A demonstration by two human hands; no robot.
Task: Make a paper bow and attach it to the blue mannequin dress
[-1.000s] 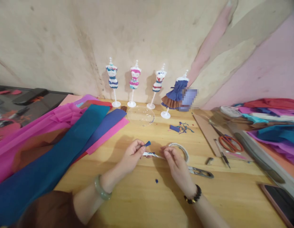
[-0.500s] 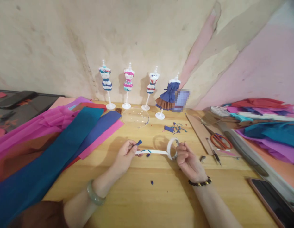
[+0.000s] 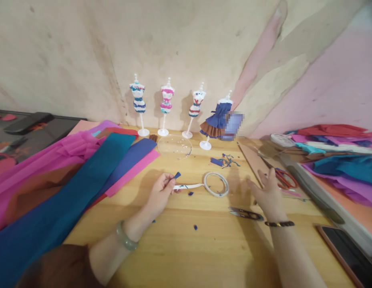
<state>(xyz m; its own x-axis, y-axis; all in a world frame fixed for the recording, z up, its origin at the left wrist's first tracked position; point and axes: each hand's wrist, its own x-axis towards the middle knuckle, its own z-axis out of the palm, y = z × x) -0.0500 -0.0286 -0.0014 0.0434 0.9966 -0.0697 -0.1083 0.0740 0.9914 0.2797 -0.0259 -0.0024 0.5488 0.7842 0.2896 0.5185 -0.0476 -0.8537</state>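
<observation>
My left hand (image 3: 162, 191) is closed, pinching a small dark blue paper piece (image 3: 177, 175) that flares at its end. The same fingers hold the end of a white tape strip (image 3: 190, 186) with blue marks. That strip runs right to a roll of white tape (image 3: 206, 188) lying flat on the table. My right hand (image 3: 269, 196), fingers spread and nothing in them, hovers over the table right of the roll. Just beyond its fingers are scissors (image 3: 290, 181) with orange handles, partly covered by the hand. Black thread snips (image 3: 246, 214) lie to its left.
Against the wall stand several mini mannequins (image 3: 167, 96), one wearing a blue and brown ruffled dress (image 3: 218, 116). Coloured crepe paper (image 3: 104, 176) covers the left side, with more paper (image 3: 342, 166) at right. A phone (image 3: 348, 252) lies at front right; blue scraps (image 3: 229, 161) sit mid-table.
My right hand lifted the tape roll, drawing out the strip, then put it down, let go and moved right towards the scissors. My left hand keeps its pinch on the blue piece and strip.
</observation>
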